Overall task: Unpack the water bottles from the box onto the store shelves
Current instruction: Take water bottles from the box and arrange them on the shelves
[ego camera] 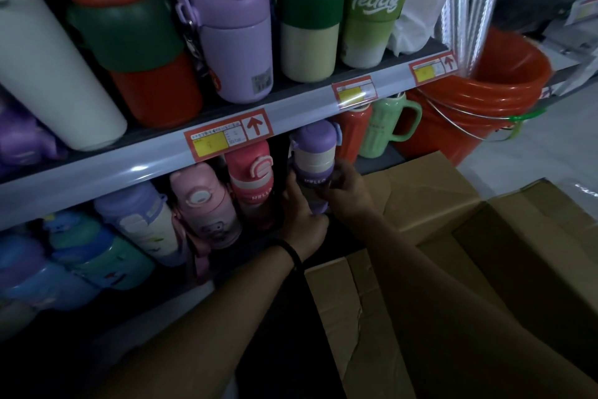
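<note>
Holding: purple bottle (312, 152), upright beside pink bottle (250, 172)
Left grip (304, 214): curled round its base
Right grip (349, 191): wrapped round its body
Box (420, 204): just right, flaps open

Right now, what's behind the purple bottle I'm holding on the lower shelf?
The left hand and right hand grip the purple bottle. Past it to the right stand a red bottle and a mint mug. Directly behind is dark and hidden by the bottle itself.
</note>
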A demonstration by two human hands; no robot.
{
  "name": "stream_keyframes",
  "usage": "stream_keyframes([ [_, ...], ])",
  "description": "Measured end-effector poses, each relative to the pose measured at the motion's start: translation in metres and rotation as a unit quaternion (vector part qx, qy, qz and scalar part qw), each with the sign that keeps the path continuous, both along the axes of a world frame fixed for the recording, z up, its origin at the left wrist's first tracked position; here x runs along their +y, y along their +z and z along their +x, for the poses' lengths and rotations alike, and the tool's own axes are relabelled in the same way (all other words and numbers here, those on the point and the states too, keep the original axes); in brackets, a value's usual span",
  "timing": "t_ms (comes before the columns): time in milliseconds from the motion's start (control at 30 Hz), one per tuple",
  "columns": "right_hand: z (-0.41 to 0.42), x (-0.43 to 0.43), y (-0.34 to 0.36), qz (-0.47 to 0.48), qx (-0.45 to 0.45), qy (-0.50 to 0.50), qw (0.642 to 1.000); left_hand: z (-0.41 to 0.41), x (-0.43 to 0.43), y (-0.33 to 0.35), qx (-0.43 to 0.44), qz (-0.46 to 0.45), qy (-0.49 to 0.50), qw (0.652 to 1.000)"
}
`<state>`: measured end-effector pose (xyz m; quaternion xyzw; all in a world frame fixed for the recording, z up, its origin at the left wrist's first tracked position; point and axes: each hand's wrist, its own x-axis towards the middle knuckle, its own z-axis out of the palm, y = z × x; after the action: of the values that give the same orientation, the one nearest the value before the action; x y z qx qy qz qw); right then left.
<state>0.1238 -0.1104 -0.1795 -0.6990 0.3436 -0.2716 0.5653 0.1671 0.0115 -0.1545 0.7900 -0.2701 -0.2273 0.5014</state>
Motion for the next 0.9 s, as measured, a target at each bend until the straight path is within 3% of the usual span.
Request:
stream_keyframes([
  [167,0.001,0.009,-0.001,0.016,-0.006,0.021,1.0,-0.01,0.003,-0.009,0.052,-0.073,0.031,0.995],
  [267,0.002,0.008,-0.001,-0.004,0.012,0.026,1.0,-0.003,-0.006,-0.054,0.059,-0.116,0.04,0.991],
  [467,0.0,0.002,-0.017,-0.073,0.038,0.054,0.995,-0.014,0.005,-0.022,0.081,-0.117,0.04,0.989],
  [900,0.006,0.018,0.0,-0.102,0.044,0.04,0.993,-0.013,0.009,-0.035,0.174,-0.146,0.026,0.974],
])
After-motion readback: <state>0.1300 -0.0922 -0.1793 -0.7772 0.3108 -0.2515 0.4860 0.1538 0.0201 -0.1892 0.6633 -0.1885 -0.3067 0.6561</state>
